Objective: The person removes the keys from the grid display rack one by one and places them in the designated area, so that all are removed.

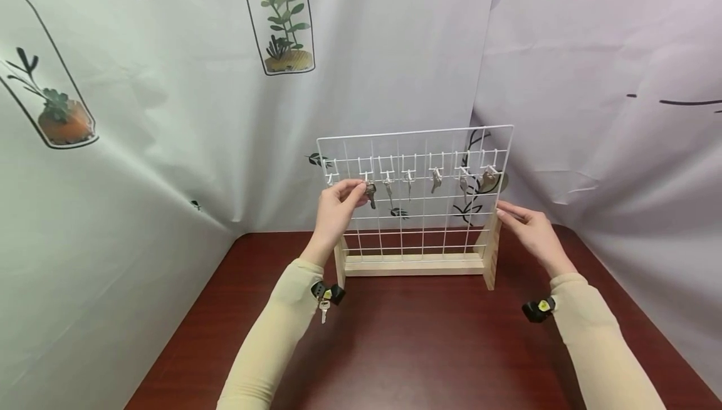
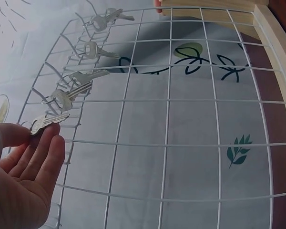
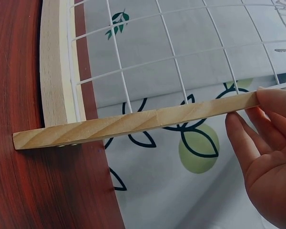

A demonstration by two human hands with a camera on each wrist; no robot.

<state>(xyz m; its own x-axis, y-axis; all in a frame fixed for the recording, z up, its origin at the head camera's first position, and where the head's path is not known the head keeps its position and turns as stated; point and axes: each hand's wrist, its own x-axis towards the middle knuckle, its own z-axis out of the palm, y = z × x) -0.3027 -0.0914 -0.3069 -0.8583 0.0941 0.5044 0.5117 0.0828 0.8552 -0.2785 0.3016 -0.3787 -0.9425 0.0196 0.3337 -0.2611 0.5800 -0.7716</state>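
**White cloth printed with potted plants (image 1: 383, 84) hangs behind white wire grid rack (image 1: 423, 215) in pale wooden stand (image 1: 414, 265)**

The stand rests upright on a glossy red-brown tabletop (image 1: 417, 341), near its far edge. A person in cream long sleeves (image 1: 279, 328) reaches to both sides of it. At left, the left hand (image 1: 336, 209) pinches a silver metal key (image 1: 370, 192) by its head between thumb and fingers, the blade pointing down, just below one of the white wire hooks (image 1: 435, 162) along the grid's upper part; whether the key hangs on that hook cannot be told. More silver metal keys (image 1: 437, 181) hang in a row to its right. At right, the right hand (image 1: 530, 234) pinches the upper end of the stand's right wooden post (image 3: 148, 121), thumb and fingers on either face. Another silver key (image 1: 324, 313) shows just below the black camera on the left wrist (image 1: 329, 293); its support is unclear.
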